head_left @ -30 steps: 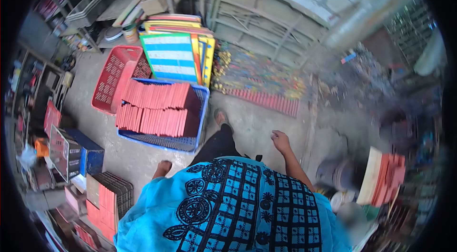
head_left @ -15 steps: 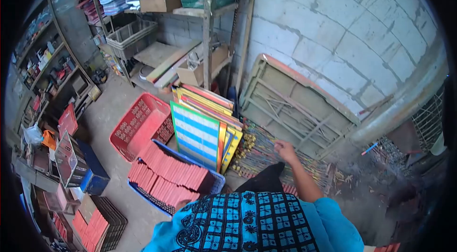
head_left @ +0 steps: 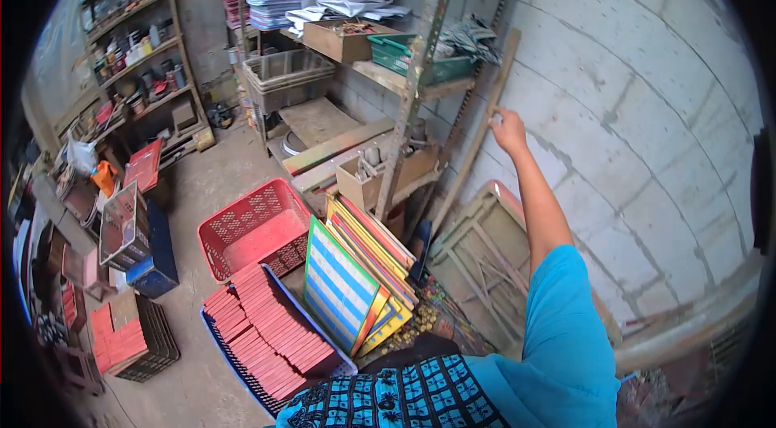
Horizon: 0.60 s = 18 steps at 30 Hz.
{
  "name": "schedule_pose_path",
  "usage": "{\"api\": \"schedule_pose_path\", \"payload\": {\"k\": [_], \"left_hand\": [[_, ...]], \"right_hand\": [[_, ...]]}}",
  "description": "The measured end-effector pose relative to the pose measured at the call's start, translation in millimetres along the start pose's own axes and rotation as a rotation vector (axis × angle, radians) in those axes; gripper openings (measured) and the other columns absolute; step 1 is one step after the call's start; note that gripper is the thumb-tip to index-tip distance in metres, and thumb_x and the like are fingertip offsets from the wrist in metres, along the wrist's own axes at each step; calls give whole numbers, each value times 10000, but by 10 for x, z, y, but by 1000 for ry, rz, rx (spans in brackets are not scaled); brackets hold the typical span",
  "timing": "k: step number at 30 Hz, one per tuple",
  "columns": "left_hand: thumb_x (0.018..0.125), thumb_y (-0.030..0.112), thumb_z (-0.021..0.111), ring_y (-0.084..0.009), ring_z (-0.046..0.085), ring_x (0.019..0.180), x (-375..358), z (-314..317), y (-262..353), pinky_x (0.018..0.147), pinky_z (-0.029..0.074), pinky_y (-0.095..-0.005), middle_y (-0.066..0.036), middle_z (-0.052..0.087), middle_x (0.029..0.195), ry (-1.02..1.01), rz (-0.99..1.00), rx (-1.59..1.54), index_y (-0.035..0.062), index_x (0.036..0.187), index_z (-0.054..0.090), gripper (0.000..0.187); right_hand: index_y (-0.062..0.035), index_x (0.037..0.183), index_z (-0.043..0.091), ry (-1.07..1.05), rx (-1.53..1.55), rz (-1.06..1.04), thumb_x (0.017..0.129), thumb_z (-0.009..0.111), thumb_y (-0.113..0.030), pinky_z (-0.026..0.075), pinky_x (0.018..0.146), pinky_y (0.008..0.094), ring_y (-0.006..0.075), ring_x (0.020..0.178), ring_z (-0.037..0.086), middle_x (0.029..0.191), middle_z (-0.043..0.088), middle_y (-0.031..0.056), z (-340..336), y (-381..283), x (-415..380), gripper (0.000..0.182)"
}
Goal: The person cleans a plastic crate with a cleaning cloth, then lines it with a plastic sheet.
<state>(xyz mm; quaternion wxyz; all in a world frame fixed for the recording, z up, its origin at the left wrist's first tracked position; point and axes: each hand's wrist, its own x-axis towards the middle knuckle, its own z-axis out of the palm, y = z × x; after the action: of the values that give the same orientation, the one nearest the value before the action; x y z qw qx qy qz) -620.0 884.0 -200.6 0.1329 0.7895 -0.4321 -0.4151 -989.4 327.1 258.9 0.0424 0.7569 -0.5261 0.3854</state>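
Observation:
My right hand (head_left: 508,130) is raised at the upper right, its fingers curled at a long wooden pole (head_left: 477,137) that leans on the block wall beside the shelf. The fingers look closed around or against the pole. My left hand is out of sight. Below me stands a blue crate (head_left: 347,365) filled with rows of red blocks (head_left: 271,323). Colourful striped boards (head_left: 343,286) lean in a stack to the right of it.
A red basket (head_left: 257,226) sits behind the blue crate. The metal shelf (head_left: 416,64) holds papers, a cardboard box (head_left: 343,40) and a green basket (head_left: 392,54). A wooden frame (head_left: 485,266) leans on the wall. More crates stand at the left.
My right hand has risen from low over the floor sticks to the pole by the shelf. The view has shifted, showing more of the shelves. My left hand's fingers, partly visible at the blue crate, are now hidden.

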Motion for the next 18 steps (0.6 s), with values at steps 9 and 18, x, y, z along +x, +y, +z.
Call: {"api": "schedule_pose_path", "payload": {"k": [9, 18], "left_hand": [[734, 239, 467, -318, 572, 902, 287, -237, 1576, 756, 470, -414, -147, 593, 991, 230, 1, -307, 86, 893, 608, 262], [738, 256, 469, -314, 570, 910, 601, -213, 1990, 760, 468, -410, -145, 590, 1004, 327, -68, -413, 88, 918, 604, 281]], "right_hand": [[-127, 1230, 418, 192, -60, -65, 745, 587, -213, 387, 895, 432, 403, 1055, 459, 1229, 379, 241, 507, -49, 1806, 520], [-234, 1226, 446, -93, -363, -38, 767, 571, -233, 391, 896, 440, 380, 1076, 456, 1276, 378, 164, 590, -353, 2221, 475]]}}
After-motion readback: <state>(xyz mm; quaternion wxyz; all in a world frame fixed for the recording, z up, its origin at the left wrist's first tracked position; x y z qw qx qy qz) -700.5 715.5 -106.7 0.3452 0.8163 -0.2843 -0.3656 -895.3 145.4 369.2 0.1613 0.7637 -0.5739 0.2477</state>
